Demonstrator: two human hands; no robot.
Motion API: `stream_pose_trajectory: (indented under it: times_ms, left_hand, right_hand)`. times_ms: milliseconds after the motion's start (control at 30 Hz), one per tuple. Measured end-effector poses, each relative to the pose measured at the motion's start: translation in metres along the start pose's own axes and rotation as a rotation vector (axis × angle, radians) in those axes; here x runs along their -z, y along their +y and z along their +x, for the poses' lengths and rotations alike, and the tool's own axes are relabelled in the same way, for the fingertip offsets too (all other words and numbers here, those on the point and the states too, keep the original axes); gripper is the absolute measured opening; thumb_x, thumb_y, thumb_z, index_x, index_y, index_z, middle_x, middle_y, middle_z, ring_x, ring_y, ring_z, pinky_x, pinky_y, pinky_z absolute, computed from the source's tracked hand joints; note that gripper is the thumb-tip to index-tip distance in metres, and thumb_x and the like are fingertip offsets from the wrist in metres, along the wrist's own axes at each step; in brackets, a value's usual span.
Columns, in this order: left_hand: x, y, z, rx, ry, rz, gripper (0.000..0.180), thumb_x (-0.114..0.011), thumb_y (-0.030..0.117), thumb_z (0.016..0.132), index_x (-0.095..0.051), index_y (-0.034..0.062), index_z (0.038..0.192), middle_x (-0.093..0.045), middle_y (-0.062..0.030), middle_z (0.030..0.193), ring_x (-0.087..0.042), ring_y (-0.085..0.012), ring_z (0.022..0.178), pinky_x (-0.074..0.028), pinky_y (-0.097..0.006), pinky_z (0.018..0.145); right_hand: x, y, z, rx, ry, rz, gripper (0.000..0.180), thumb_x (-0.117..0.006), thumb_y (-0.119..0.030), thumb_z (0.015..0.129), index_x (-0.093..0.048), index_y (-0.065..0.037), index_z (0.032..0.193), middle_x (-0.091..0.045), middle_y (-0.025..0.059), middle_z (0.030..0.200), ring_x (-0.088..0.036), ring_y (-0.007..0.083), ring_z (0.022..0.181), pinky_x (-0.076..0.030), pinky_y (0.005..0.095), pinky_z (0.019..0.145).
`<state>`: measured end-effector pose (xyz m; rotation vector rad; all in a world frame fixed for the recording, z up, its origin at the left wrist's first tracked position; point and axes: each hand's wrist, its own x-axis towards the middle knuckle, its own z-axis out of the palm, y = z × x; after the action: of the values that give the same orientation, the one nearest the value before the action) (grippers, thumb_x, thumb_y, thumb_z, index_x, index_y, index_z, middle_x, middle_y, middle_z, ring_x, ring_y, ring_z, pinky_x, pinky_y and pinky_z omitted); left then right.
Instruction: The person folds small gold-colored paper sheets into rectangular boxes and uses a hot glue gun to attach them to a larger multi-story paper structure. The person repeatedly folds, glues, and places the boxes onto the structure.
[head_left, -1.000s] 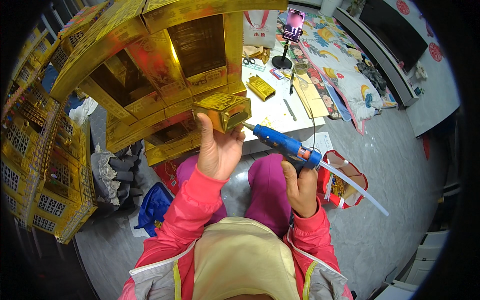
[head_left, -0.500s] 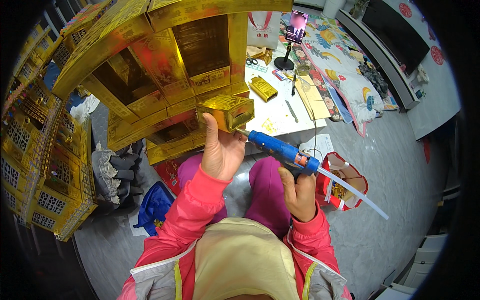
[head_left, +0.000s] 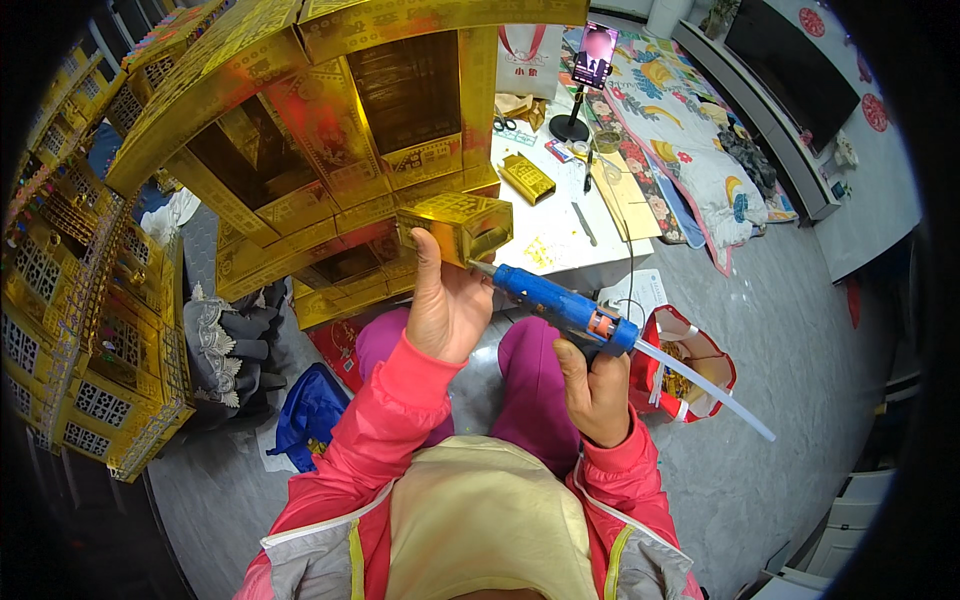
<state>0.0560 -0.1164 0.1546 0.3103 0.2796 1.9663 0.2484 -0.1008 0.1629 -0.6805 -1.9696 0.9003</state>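
Since a second ago, glue gun [head_left: 565, 310] nozzle has closed in on the small gold box [head_left: 458, 226]; it now touches the box's near lower edge. Big gold-foil paper house [head_left: 300, 130] sits behind, glossy, embossed, boxy. Step: gluing the box edge. Left hand [head_left: 447, 305] grips the box from below, thumb up. Right hand [head_left: 596, 395] wraps the blue gun's handle, clear glue stick jutting from the back. Next needs a steady bead along the edge.
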Motion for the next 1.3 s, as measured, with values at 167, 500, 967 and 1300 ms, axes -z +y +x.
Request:
stream_pose_trajectory:
  times_ms: [167, 500, 967, 1300]
  left_hand:
    - [0.001, -0.003, -0.002, 0.000, -0.019, 0.026, 0.056, -0.061, 0.049, 0.090, -0.050, 0.0163, 0.135, -0.057, -0.0010, 0.131, -0.055, -0.0200, 0.118, -0.047, -0.039, 0.100]
    - [0.005, -0.005, -0.002, 0.031, -0.011, 0.064, 0.064, -0.059, 0.052, 0.091, -0.045, 0.0147, 0.140, -0.055, -0.0047, 0.134, -0.053, -0.0228, 0.121, -0.046, -0.042, 0.102]
    - [0.007, -0.005, -0.003, 0.049, -0.004, 0.052, 0.063, -0.060, 0.053, 0.090, -0.048, 0.0144, 0.137, -0.058, -0.0051, 0.130, -0.056, -0.0220, 0.117, -0.047, -0.041, 0.100]
    - [0.006, -0.006, -0.003, 0.045, 0.024, 0.084, 0.062, -0.059, 0.055, 0.089, -0.050, 0.0143, 0.135, -0.059, -0.0061, 0.129, -0.057, -0.0221, 0.115, -0.048, -0.041, 0.098]
  right_hand:
    - [0.000, -0.002, 0.002, -0.004, 0.012, 0.013, 0.029, -0.066, -0.012, 0.091, -0.057, 0.004, 0.113, -0.061, 0.0224, 0.107, -0.062, 0.0387, 0.091, -0.048, 0.0415, 0.081]
    - [0.001, -0.002, 0.005, -0.025, 0.013, 0.032, 0.028, -0.065, -0.011, 0.091, -0.057, 0.004, 0.113, -0.061, 0.0218, 0.109, -0.061, 0.0374, 0.095, -0.048, 0.0403, 0.083]
    - [0.000, 0.001, 0.009, 0.052, 0.023, 0.064, 0.022, -0.064, -0.009, 0.091, -0.059, 0.003, 0.109, -0.062, 0.0189, 0.103, -0.060, 0.0353, 0.092, -0.047, 0.0401, 0.081]
    - [-0.001, -0.002, 0.013, 0.064, 0.047, 0.043, 0.020, -0.064, -0.007, 0.091, -0.059, 0.003, 0.107, -0.062, 0.0168, 0.099, -0.060, 0.0334, 0.088, -0.047, 0.0391, 0.078]
